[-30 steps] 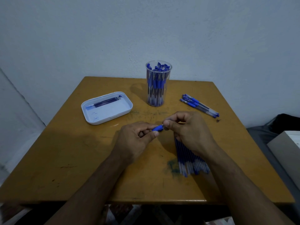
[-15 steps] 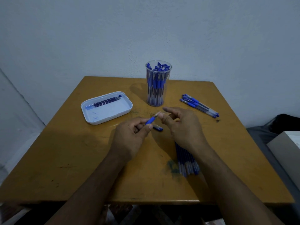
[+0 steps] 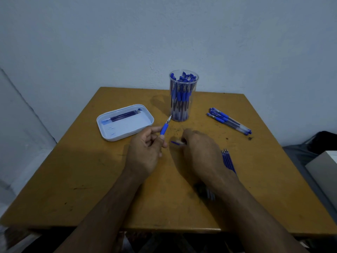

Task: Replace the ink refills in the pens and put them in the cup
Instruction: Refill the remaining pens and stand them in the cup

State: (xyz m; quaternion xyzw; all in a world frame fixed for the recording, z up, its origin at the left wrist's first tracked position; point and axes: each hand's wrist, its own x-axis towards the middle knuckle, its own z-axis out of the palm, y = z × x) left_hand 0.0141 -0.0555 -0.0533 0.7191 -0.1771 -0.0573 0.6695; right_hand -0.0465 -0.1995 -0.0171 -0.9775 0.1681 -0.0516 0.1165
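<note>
The right forearm [image 3: 224, 181] hides most of the refills [image 3: 228, 160].

One cup [image 3: 183, 110], one tray [image 3: 125, 133], one table [image 3: 91, 179], two hands, roughly four loose pens [image 3: 228, 120].

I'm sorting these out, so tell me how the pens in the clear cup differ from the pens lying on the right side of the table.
The pens in the clear cup stand upright, packed tightly; the pens on the table's right side lie flat in a loose bunch. The cup's pens are many; the loose ones are only a few. The cup's sit inside a container; the loose ones rest directly on the wooden table. Both have blue grips and clear barrels.
</note>
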